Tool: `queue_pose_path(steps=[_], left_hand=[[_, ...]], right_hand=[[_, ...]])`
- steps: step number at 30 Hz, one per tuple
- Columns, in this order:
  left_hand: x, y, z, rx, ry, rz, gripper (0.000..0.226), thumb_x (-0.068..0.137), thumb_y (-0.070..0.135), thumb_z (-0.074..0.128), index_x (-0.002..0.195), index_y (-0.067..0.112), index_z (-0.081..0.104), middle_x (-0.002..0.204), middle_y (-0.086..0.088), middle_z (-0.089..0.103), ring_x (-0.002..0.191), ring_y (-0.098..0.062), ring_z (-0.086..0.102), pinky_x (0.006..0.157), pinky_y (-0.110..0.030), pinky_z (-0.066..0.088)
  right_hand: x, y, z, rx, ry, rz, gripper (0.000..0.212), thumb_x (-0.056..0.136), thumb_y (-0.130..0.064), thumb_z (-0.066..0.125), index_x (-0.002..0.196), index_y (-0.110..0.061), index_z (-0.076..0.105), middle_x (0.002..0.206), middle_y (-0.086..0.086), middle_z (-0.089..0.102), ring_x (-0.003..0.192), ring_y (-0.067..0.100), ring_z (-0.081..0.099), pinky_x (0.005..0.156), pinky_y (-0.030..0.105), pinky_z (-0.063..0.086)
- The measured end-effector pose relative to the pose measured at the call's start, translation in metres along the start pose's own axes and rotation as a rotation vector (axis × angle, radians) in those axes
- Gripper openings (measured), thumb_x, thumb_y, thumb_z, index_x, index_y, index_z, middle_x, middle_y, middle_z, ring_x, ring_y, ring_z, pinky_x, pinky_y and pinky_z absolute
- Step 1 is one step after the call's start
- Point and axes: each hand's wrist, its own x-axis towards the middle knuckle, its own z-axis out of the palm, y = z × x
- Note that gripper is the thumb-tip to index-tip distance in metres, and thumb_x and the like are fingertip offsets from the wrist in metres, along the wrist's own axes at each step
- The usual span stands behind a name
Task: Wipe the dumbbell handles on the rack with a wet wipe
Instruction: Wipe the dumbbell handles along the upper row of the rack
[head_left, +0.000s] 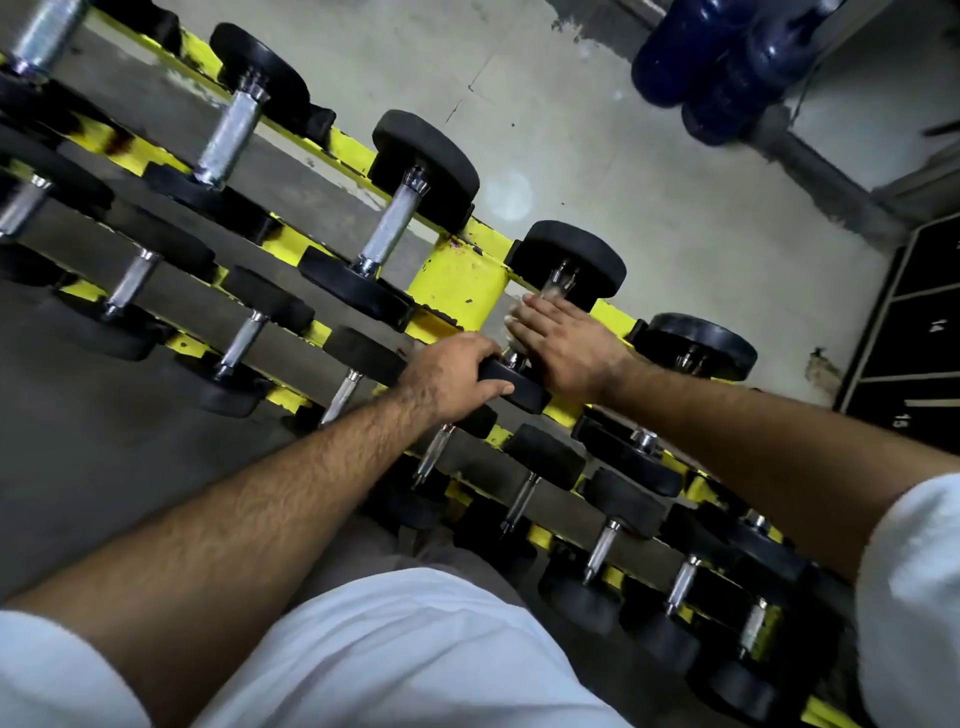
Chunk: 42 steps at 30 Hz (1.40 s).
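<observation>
On top rack: left hand grips dumbbell's near weight, steadying it; right hand, fingers curled round handle, presses wet wipe there for rubbing.

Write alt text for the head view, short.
Seen from above, a person's right hand rubs a wet wipe along a dumbbell handle on a yellow rack, while the left hand grips that dumbbell's near weight head.
</observation>
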Motion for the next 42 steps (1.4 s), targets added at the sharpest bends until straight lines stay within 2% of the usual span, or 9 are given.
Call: queue_pose_path(steps=[4,7,15,20,24,28,33,37,42], left_hand=[[-0.001,0.001,0.002,-0.031,0.008,0.002,0.043,0.084,0.049,0.07,0.116,0.021,0.063,0.112,0.002,0.061,0.101,-0.018,0.059,0.088,-0.037,0.052],[0.0,0.001,0.001,-0.052,0.01,0.003,0.046,0.084,0.049,0.07,0.119,0.02,0.063,0.114,0.001,0.061,0.104,-0.019,0.059,0.09,-0.036,0.051],[-0.002,0.003,0.003,-0.048,0.043,0.03,0.052,0.088,0.053,0.066,0.128,0.021,0.058,0.124,0.004,0.058,0.11,-0.018,0.058,0.088,-0.031,0.049],[-0.004,-0.016,0.0,-0.166,0.036,0.076,0.053,0.083,0.049,0.071,0.127,0.024,0.058,0.124,0.008,0.059,0.104,-0.017,0.061,0.087,-0.034,0.052],[0.001,-0.027,-0.002,-0.236,-0.013,0.047,0.063,0.079,0.053,0.075,0.13,0.02,0.058,0.127,0.005,0.058,0.107,-0.016,0.059,0.091,-0.033,0.052],[0.003,-0.026,0.002,-0.264,-0.016,0.051,0.066,0.077,0.053,0.077,0.129,0.018,0.059,0.126,0.004,0.059,0.106,-0.016,0.059,0.09,-0.034,0.053],[0.001,-0.026,0.003,-0.274,0.011,0.041,0.063,0.079,0.051,0.077,0.13,0.019,0.058,0.127,0.005,0.058,0.107,-0.016,0.059,0.085,-0.026,0.047],[0.001,-0.026,0.006,-0.297,0.003,0.033,0.064,0.078,0.052,0.077,0.129,0.02,0.058,0.125,0.006,0.058,0.105,-0.015,0.06,0.088,-0.036,0.054],[0.001,-0.026,0.005,-0.318,-0.001,0.026,0.059,0.077,0.051,0.078,0.125,0.021,0.06,0.121,0.007,0.059,0.102,-0.013,0.06,0.087,-0.035,0.055]], right_hand=[[0.025,0.014,-0.017,0.016,0.069,0.197,0.039,0.101,-0.029,0.044,0.131,-0.012,0.06,0.141,0.008,0.056,0.142,0.028,0.04,0.119,0.041,0.026],[0.029,0.007,-0.012,0.009,0.033,0.094,0.028,0.094,-0.016,0.054,0.118,-0.012,0.068,0.125,0.008,0.066,0.129,0.028,0.053,0.115,0.042,0.034],[0.025,-0.009,-0.02,-0.139,-0.085,0.112,0.043,0.095,-0.022,0.045,0.135,-0.007,0.055,0.142,0.016,0.053,0.139,0.031,0.042,0.119,0.044,0.026],[0.042,0.007,-0.037,-0.169,-0.098,0.215,0.031,0.094,-0.021,0.046,0.117,-0.014,0.065,0.126,0.008,0.064,0.129,0.026,0.051,0.11,0.038,0.034],[0.044,-0.005,-0.035,-0.156,-0.197,0.028,0.026,0.097,-0.029,0.049,0.109,-0.021,0.071,0.108,0.001,0.07,0.109,0.022,0.061,0.103,0.039,0.043],[0.05,0.008,-0.042,-0.171,-0.17,0.185,0.024,0.092,-0.017,0.053,0.109,-0.02,0.071,0.108,0.003,0.068,0.108,0.024,0.061,0.096,0.038,0.048],[0.038,-0.004,-0.034,-0.023,-0.183,-0.056,0.03,0.091,-0.013,0.059,0.116,-0.027,0.071,0.115,-0.004,0.071,0.113,0.021,0.062,0.1,0.043,0.047],[0.037,0.02,-0.031,-0.051,-0.045,0.172,0.036,0.088,-0.013,0.051,0.116,-0.022,0.072,0.119,0.001,0.068,0.116,0.023,0.059,0.099,0.04,0.047],[0.025,-0.014,-0.027,0.098,-0.121,-0.139,0.034,0.089,-0.012,0.063,0.12,-0.023,0.07,0.121,-0.002,0.07,0.116,0.019,0.061,0.104,0.043,0.047]])
